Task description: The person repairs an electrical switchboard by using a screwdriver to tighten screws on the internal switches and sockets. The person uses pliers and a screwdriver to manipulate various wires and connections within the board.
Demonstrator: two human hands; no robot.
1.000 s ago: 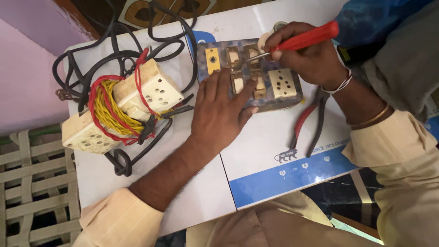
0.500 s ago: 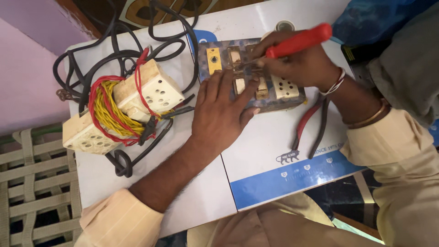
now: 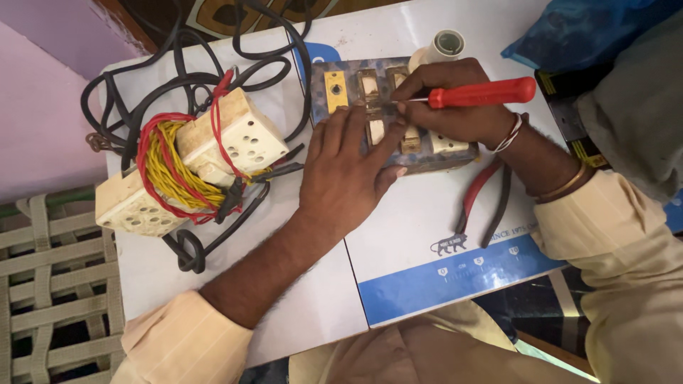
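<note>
A grey switch board with cream switches and sockets lies face up on a white panel. My left hand rests flat on the board's near edge, fingers spread over the switches, pinning it down. My right hand grips a red-handled screwdriver, held almost level, its tip touching the middle of the board between two switches. Part of the board is hidden under both hands.
Red-handled pliers lie right of the board. Two cream socket boxes wound with red and yellow wire sit left, among black cables. A white tape roll and blue bag lie behind. A woven seat is lower left.
My right hand has slid left along the board and tilted the screwdriver flatter, its tip now nearer the board's middle. The left hand has stayed on the board.
</note>
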